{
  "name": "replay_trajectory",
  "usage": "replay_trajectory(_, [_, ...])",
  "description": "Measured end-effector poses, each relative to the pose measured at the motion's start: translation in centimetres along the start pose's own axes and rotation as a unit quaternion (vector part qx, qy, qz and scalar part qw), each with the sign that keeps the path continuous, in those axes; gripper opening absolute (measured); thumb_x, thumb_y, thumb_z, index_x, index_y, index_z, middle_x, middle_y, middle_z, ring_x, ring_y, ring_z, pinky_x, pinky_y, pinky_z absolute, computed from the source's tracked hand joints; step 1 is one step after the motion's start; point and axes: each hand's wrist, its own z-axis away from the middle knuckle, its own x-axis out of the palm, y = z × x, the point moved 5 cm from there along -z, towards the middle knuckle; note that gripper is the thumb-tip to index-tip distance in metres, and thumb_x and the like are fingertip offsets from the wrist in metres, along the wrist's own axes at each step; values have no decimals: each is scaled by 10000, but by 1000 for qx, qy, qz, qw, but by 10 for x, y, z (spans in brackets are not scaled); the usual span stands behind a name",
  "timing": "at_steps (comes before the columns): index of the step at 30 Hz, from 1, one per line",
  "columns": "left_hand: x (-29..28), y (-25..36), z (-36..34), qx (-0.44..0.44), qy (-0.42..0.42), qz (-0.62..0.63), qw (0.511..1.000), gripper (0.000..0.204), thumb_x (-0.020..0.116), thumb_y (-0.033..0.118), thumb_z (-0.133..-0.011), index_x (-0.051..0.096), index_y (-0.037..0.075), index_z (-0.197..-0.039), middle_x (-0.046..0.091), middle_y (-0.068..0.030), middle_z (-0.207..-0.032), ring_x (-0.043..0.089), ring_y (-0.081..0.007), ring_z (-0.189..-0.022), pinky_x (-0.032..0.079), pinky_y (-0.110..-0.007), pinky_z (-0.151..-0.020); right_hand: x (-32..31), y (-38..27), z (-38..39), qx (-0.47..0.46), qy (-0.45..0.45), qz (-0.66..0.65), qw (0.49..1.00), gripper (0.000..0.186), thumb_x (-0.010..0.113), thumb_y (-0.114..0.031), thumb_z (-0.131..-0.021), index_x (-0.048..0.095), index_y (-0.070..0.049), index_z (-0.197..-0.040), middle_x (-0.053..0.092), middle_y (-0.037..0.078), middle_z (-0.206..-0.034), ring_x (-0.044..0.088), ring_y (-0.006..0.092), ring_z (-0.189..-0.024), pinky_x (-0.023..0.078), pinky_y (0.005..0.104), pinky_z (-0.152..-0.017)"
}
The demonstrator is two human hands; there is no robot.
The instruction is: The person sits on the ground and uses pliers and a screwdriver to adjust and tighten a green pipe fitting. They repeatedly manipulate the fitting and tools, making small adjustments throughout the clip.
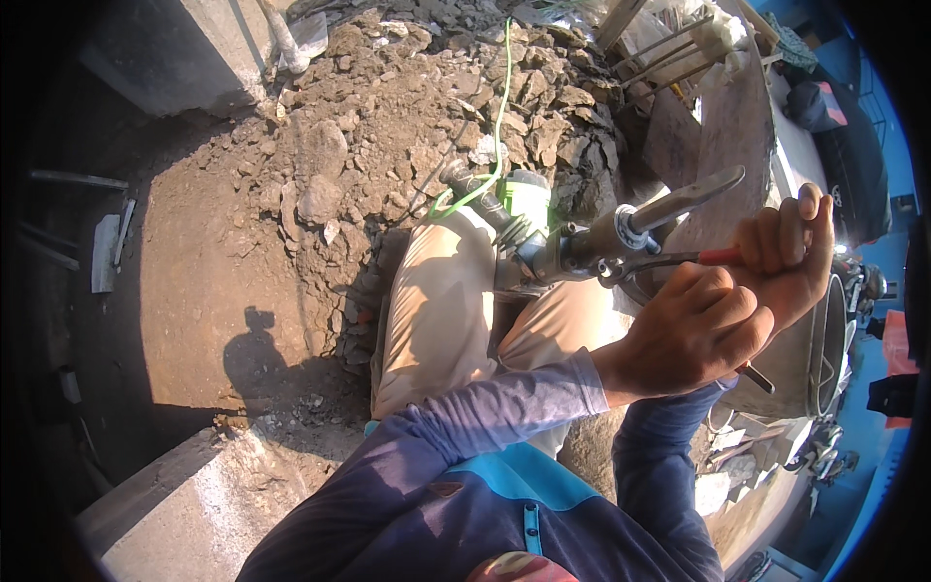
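A demolition hammer with a bright green housing (527,199) lies across my lap. Its flat steel chisel (690,200) points to the upper right. My right hand (790,242) is closed round a red-handled tool (720,256), whose dark metal part reaches toward the hammer's front end; its kind cannot be made out. Just in front of my right wrist, my left hand (693,325) makes a fist near the chisel collar. From below that fist sticks a narrow dark metal tip (757,378); most of that piece is hidden.
Broken soil and rock (388,126) slope up ahead, crossed by a green cord (504,97). A concrete block (175,48) stands far left. At the right are a wooden board (732,136) and a large metal bucket (800,364). A concrete ledge (184,504) lies near left.
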Motion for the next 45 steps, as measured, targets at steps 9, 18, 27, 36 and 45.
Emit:
replay_trajectory(9, [-1,-7,0,-6,8,-8,1000,356,736,285,-912,662,79,-1193,606,-86,-1111,610,-277,-1036,464,-489,-936,-9,9,-5,17,8,-44,999,281,450,-287,-1197,561,-68,-1061,313,-90,-581,201,35,-457,208,255,-429])
replay_trajectory(18, [1,-23,-7,-60,34,13,997,649,694,403,-996,477,-25,-1432,543,-256,-1393,567,-435,-1286,404,-576,-1101,-14,5,-3,17,40,-64,997,286,450,-292,-1190,561,-73,-1045,295,-86,-574,212,45,-475,199,262,-439])
replay_trajectory(27, [7,-33,-6,-88,-46,27,995,1124,755,629,-925,270,-74,-1656,548,-284,-1390,593,-409,-1202,431,-520,-1034,-19,6,1,-11,-60,-40,997,621,450,-559,-1153,578,27,-1314,592,58,-898,531,102,-735,466,252,-637])
replay_trajectory(36, [3,-40,-15,-122,-70,47,989,1186,642,799,-915,320,-57,-1670,606,-201,-1089,614,-378,-994,454,-513,-923,10,0,12,-122,-61,116,984,1489,639,-982,-760,184,91,-1686,386,359,-1647,440,475,-1530,372,596,-1263])
replay_trajectory(45, [-2,-43,-21,-113,-74,95,986,1065,591,800,-924,448,-49,-1550,643,-231,-1121,637,-408,-1015,481,-512,-953,24,-7,46,-128,20,430,893,1251,917,-634,-750,364,80,-1616,472,261,-1556,563,371,-1390,445,474,-1196])
